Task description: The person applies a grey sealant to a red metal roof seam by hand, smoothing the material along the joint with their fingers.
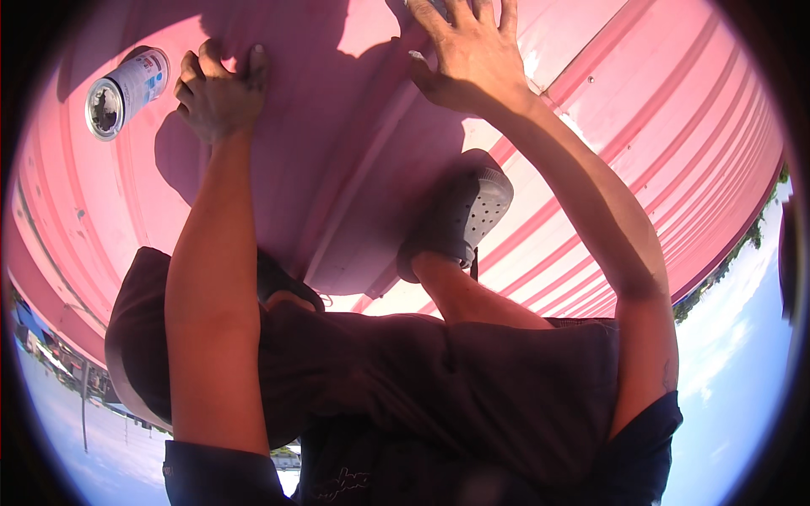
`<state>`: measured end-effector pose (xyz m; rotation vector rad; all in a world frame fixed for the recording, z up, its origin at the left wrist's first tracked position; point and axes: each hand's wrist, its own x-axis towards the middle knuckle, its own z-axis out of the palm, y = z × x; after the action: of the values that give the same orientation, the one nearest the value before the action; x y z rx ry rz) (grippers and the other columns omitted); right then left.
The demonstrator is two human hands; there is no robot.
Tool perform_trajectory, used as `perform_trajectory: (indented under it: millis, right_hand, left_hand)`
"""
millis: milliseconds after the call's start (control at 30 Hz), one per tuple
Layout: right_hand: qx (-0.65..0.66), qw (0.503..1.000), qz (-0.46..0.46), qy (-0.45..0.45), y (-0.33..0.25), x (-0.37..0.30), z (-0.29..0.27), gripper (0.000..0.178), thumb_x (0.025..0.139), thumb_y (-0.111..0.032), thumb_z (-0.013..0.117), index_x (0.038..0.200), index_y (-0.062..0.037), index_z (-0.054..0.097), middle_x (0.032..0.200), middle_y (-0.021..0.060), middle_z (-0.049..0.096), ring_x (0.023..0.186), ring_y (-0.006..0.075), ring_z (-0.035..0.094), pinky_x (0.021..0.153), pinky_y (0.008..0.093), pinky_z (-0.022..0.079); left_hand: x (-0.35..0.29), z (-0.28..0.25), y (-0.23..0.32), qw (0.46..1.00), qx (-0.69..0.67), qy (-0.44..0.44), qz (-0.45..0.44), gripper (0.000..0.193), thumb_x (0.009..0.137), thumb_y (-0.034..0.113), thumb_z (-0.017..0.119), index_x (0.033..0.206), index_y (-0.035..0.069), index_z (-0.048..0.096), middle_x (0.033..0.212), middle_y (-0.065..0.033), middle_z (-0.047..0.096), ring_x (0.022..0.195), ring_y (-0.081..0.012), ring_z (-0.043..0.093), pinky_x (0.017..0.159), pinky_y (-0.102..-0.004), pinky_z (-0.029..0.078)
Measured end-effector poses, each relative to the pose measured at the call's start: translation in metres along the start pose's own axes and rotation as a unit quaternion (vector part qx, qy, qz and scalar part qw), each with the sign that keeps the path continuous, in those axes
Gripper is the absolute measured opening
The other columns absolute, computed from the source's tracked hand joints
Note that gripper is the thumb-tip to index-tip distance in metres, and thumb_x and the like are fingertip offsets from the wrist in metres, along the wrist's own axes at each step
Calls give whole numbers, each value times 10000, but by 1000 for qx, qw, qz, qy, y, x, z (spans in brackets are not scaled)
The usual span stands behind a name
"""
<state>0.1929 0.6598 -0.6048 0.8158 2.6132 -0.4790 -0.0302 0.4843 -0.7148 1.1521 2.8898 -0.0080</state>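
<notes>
Pink corrugated metal roof (675,110) fills the view: stiff sheet, likely slick and hot in the sun, best braced on its ridges. Right hand (472,55) presses flat on it, fingers spread wide, holding nothing, arm straight. Left hand (218,94) rests knuckles-down, curled into a fist, apparently empty. Spray can (126,83) lies just beside it, light, prone to rolling; grab its barrel. Grey clog (468,215) planted mid-roof.

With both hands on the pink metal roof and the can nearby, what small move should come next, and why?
Probably the left hand should reach over to the open can. The can lies tilted on the ribbed pink roof, just beside this curled hand and apart from it, while the right hand is spread flat on the sheet farther away, seemingly bracing the body.
</notes>
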Motion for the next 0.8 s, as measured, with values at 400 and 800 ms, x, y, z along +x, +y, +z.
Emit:
perform_trajectory:
  millis: [400,800]
  right_hand:
    - [-36,985,-167,14,22,16,27,753,867,-335,598,1524,-196,258,1583,290,101,1438,515,153,1157,669,74]
    - [-90,981,-169,35,21,-8,10,751,882,-353,598,1521,-139,267,1574,284,168,1454,447,203,1166,640,118]
  left_hand:
    - [1,3,-2,1000,8,6,-23,740,813,678,562,1374,202,474,1484,-137,389,1346,-386,367,1040,-521,370]
    - [0,1,-3,1000,20,15,-18,748,805,679,567,1368,194,475,1478,-147,395,1336,-381,381,1046,-503,357]
